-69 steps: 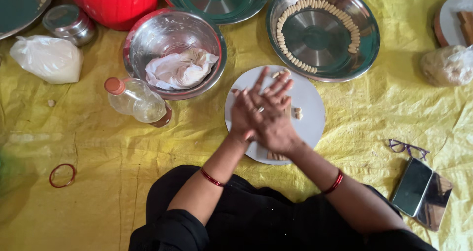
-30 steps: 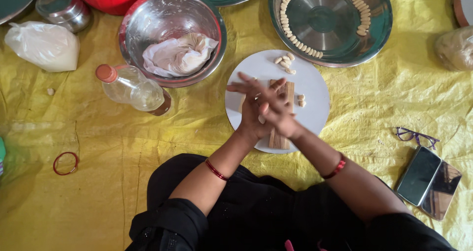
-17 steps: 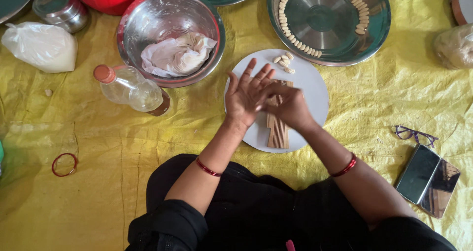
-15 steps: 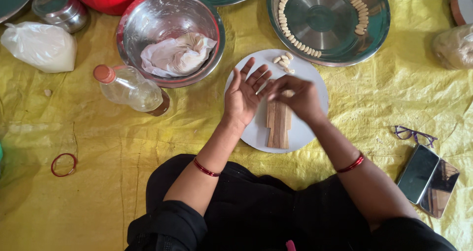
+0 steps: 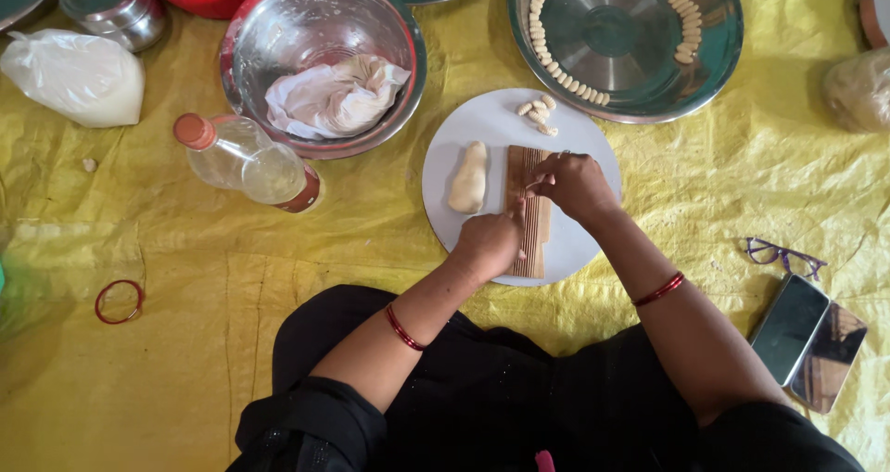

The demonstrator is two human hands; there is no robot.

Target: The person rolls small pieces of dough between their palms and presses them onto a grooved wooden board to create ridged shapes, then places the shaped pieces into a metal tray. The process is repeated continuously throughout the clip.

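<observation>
Ridged wooden board (image 5: 528, 214), tan, narrow, lies mid white round plate (image 5: 482, 124). Left hand (image 5: 489, 242) curled, steadying its near end; right hand (image 5: 575, 183) pinching at its far end. Dough lump (image 5: 469, 177) beside. Yellow sheet (image 5: 185, 342) underneath.

The person is wearing black clothing, which is filling the lower middle of the frame. A black sleeve is ending near the elbow at the lower left, leaving the forearm bare. A thin red bangle is circling each wrist, one below the left hand (image 5: 489, 242) near the centre and one below the right hand (image 5: 577, 184) just right of centre. A small ring is showing on a right finger.
</observation>
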